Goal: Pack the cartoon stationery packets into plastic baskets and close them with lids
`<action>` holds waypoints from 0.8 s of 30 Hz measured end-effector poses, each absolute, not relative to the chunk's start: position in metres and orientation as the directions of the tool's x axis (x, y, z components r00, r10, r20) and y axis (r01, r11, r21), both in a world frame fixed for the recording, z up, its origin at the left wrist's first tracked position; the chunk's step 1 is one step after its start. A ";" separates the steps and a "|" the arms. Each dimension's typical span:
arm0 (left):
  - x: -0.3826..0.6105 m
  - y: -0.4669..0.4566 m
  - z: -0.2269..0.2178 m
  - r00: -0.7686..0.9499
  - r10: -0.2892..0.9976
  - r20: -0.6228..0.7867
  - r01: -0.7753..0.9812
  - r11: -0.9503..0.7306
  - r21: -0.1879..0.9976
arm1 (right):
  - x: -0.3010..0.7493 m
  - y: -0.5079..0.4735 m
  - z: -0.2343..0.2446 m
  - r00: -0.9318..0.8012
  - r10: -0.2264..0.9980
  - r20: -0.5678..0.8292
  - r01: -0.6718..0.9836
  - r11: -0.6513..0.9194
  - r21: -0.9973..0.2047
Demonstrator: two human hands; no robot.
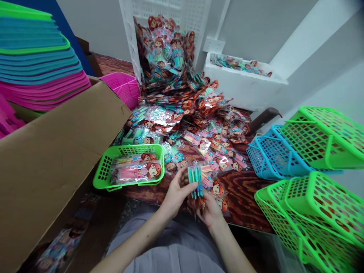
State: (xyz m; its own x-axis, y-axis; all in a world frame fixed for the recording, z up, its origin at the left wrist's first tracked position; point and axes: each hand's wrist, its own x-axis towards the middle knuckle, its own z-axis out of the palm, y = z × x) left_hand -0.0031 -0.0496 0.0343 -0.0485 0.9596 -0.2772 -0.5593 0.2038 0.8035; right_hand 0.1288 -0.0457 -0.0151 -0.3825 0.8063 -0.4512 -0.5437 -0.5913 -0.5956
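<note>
A small stack of clear plastic packets [195, 181] with teal stick-like pieces and cartoon-doll cards is held upright in front of my lap. My left hand [176, 192] grips its left side, thumb across the front. Around the lower right of the same stack curl the fingers of my right hand [212, 211], partly hidden by the packets. To the left, a green plastic basket [99, 178] holds similar packets, a pink one [136, 172] on top. Loose packets with pink and yellow pieces [209, 167] lie on the wood-patterned table [247, 197] just beyond my hands.
A big heap of packets [176, 91] spills from a tipped white crate [127, 34]. Behind it stands a white foam box [244, 85]. Green baskets [327, 136] and blue baskets [273, 151] are at right. A cardboard box [57, 151] and stacked baskets [36, 57] fill the left.
</note>
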 end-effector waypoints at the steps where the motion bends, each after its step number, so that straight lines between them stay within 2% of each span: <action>1: -0.003 -0.049 0.035 -0.057 0.958 -0.282 -0.554 0.205 0.807 | 0.127 -0.046 -0.014 -0.362 0.809 -0.464 -0.554 -0.587 -0.591; 6: -0.004 -0.049 0.035 -0.083 0.952 -0.295 -0.525 0.210 0.825 | 0.123 -0.049 -0.009 -0.330 0.825 -0.459 -0.534 -0.564 -0.630; 12: -0.009 -0.052 0.033 -0.031 0.962 -0.272 -0.545 0.212 0.811 | 0.123 -0.050 -0.011 -0.303 0.855 -0.422 -0.545 -0.518 -0.659; 16: -0.008 -0.053 0.031 -0.029 0.961 -0.277 -0.554 0.215 0.804 | 0.123 -0.050 -0.009 -0.333 0.836 -0.437 -0.556 -0.548 -0.625; 24: 0.004 -0.055 0.036 -0.097 0.958 -0.272 -0.450 0.201 0.870 | 0.128 -0.048 -0.006 -0.419 0.787 -0.453 -0.500 -0.616 -0.609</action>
